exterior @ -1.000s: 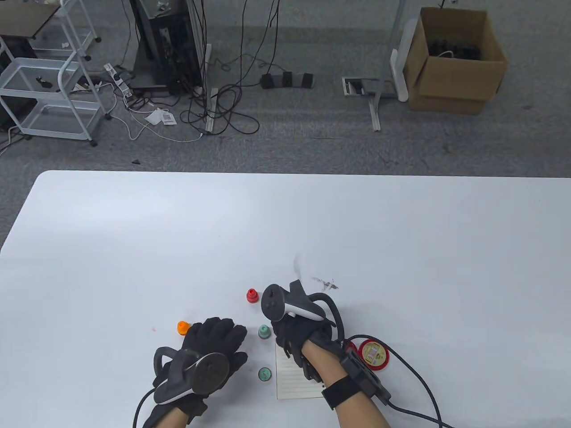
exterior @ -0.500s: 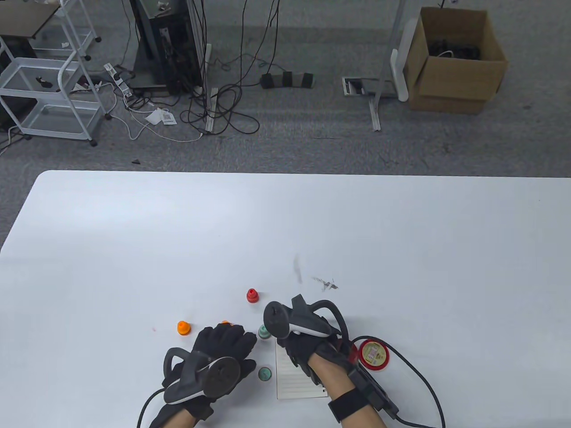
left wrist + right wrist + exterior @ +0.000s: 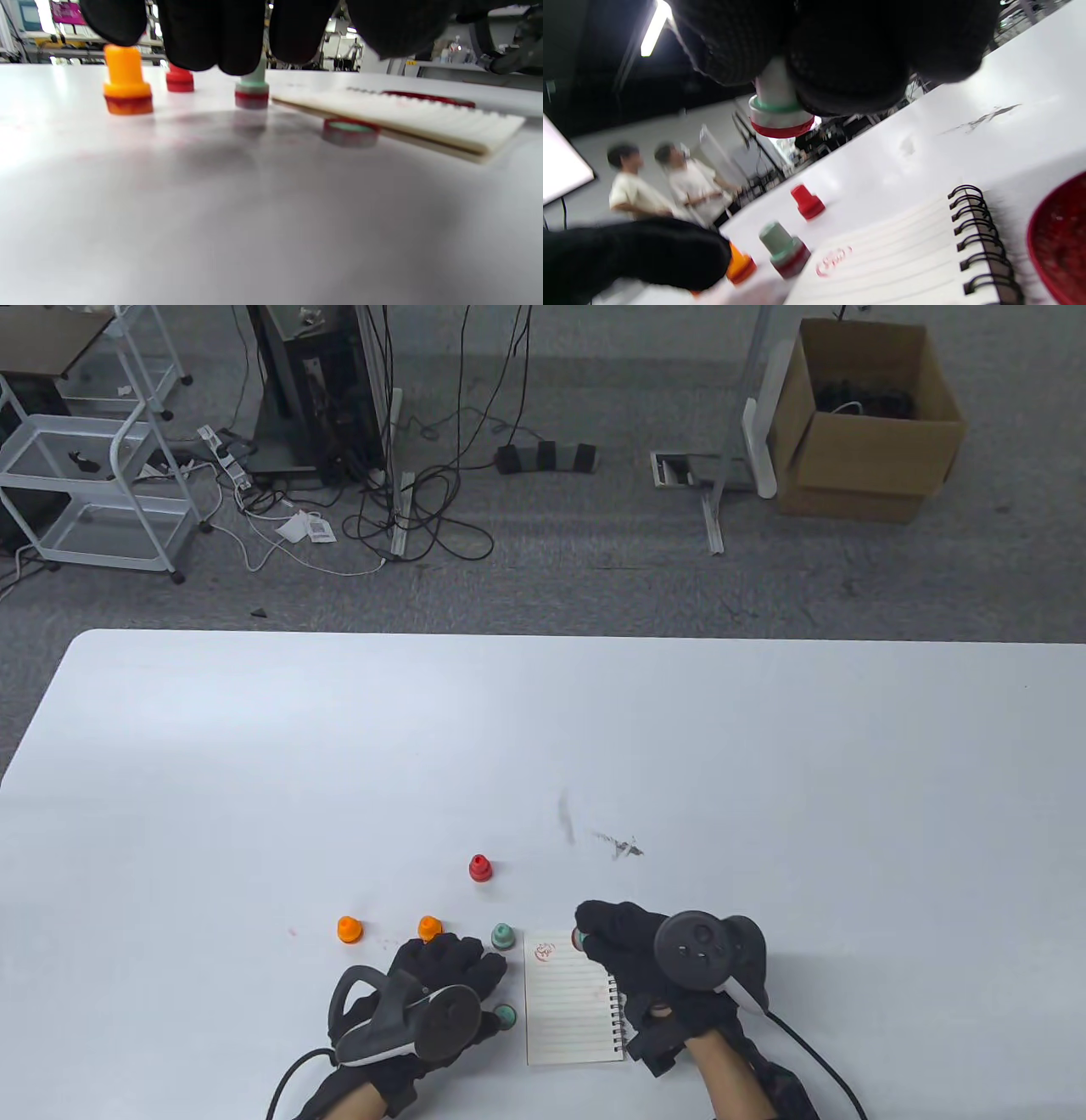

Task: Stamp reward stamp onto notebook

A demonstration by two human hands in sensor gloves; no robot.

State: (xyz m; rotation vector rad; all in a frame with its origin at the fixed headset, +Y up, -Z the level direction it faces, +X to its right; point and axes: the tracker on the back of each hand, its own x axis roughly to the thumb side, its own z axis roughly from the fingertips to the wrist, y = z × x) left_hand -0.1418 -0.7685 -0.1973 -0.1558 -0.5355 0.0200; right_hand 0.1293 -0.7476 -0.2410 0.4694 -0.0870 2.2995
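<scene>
The small lined spiral notebook (image 3: 570, 1010) lies near the front edge, a red stamp print (image 3: 544, 952) at its top left corner. My right hand (image 3: 585, 937) hovers over the notebook's top right corner and pinches a green stamp with a red base (image 3: 778, 112), lifted off the page. In the right wrist view the print (image 3: 833, 256) shows on the notebook (image 3: 916, 271). My left hand (image 3: 450, 965) rests flat on the table, just left of the notebook, holding nothing.
Loose stamps stand beyond the hands: a red one (image 3: 479, 868), two orange ones (image 3: 348, 929) (image 3: 429, 927) and a green one (image 3: 502, 935). A green cap (image 3: 506, 1016) lies by my left fingers. A red ink pad (image 3: 1060, 237) sits right of the spiral.
My right hand has lifted the stamp off the notebook and swung right, uncovering the fresh red print and covering the ink pad. My left hand slid right toward the notebook.
</scene>
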